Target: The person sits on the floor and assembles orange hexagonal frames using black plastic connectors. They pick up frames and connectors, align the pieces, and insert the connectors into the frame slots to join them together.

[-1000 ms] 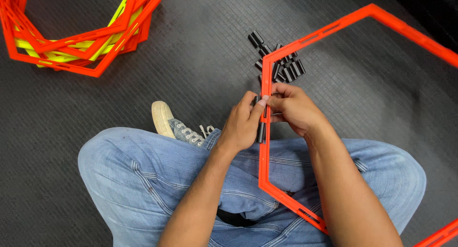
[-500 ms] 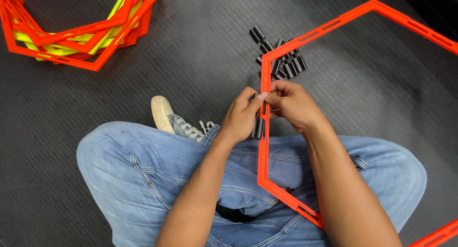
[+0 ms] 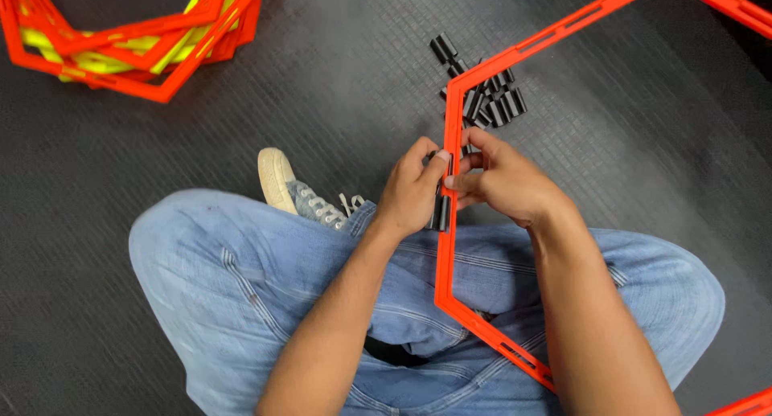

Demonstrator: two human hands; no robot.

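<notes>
From my feed a fair bit is hidden: the orange hexagon frame (image 3: 447, 247) runs off the top and right edges, so I only get its left side and lower corner, and the part across the lap sits partly under the right forearm. The black clip (image 3: 441, 207) at the frame's left bar is mostly covered by fingers, so I can't tell whether it's fully seated on the bar or just against it. Left hand (image 3: 412, 192) is curled, thumb and forefinger pinched at the bar w/ the clip right below the fingertips; looks like it grips the clip, tho the contact itself is masked. Right hand (image 3: 500, 181) is on the other side of the same bar, inside the hexagon, fingers half closed and tips pressing on the bar, touching the left thumb approx at the same spot. Both hands sit just above the knees, jeans (image 3: 241, 279) crossed under the frame, one pale sneaker (image 3: 293, 189) sticking out left of the left hand. Pile of loose black clips (image 3: 486, 94) lies on the dark floor mat (image 3: 338, 86) near the frame's upper-left corner, some inside it, some outside. Stack of orange and yellow frames (image 3: 129, 38) is top left, cut by the edge, well apart from the hands.
</notes>
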